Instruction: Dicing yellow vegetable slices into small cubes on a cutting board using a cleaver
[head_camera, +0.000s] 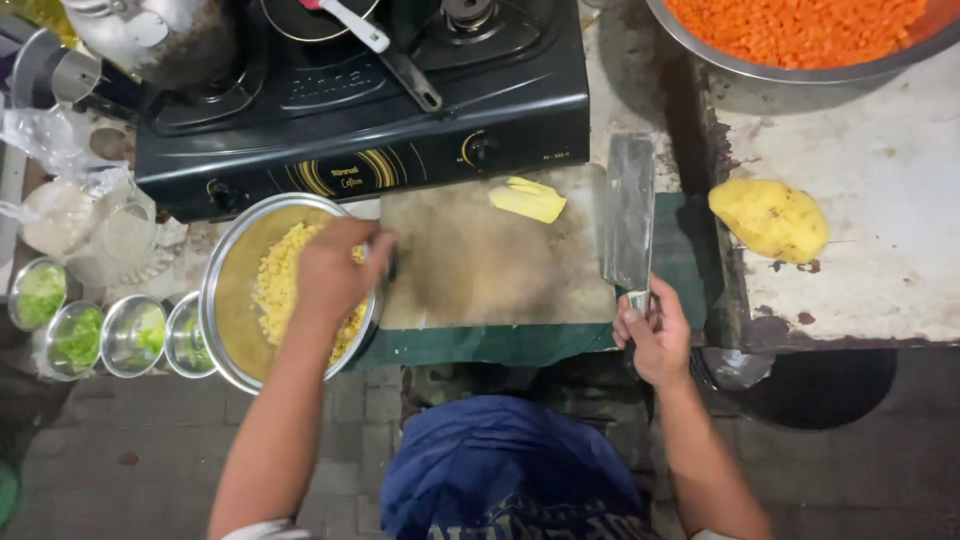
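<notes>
The right hand is clamped on the handle of the broad steel cleaver lying flat on the worn wooden board, while the left hand, fingers apparently curled together, hovers over the round steel bowl of yellow diced pieces.

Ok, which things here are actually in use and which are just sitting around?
In use: cleaver in right hand; left hand over bowl of diced yellow pieces; cutting board; yellow slice.
Lying about: peeled potato, stove, small green-filled bowls, bowl of orange dice.
</notes>
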